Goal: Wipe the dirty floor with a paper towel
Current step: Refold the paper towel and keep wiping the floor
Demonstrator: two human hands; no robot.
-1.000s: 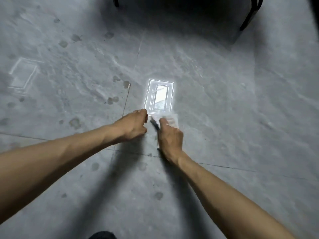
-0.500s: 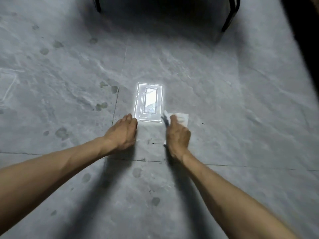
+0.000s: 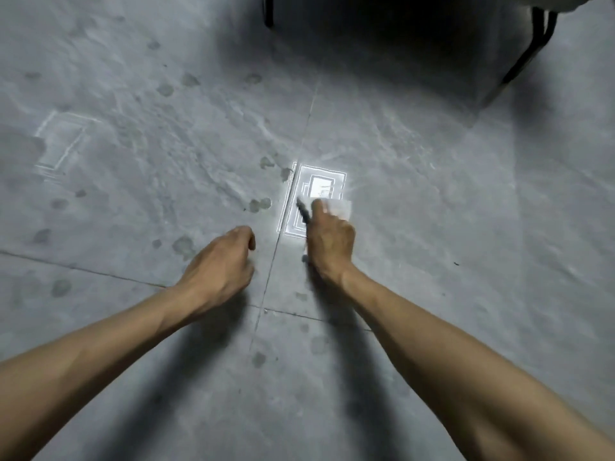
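A white paper towel (image 3: 341, 207) lies on the grey tiled floor (image 3: 416, 227), its far edge showing past my fingers. My right hand (image 3: 329, 242) presses down on it, fingers bent over the towel, at the near end of a bright rectangular light reflection (image 3: 319, 191). My left hand (image 3: 221, 264) rests on the floor just left of a tile joint, fingers curled under, holding nothing. Dark round stains (image 3: 259, 204) dot the tile left of the reflection, and more stains (image 3: 183, 244) lie beside my left hand.
Black furniture legs (image 3: 529, 51) and a deep shadow stand at the top right, another leg (image 3: 268, 11) at top centre. A fainter rectangular reflection (image 3: 61, 144) marks the floor at far left. Tile joints cross near my wrists.
My right hand has slid the towel back to the left, onto the near end of the bright reflection. My left hand sits a little farther from it, and its fingers have curled under. The view has shifted.
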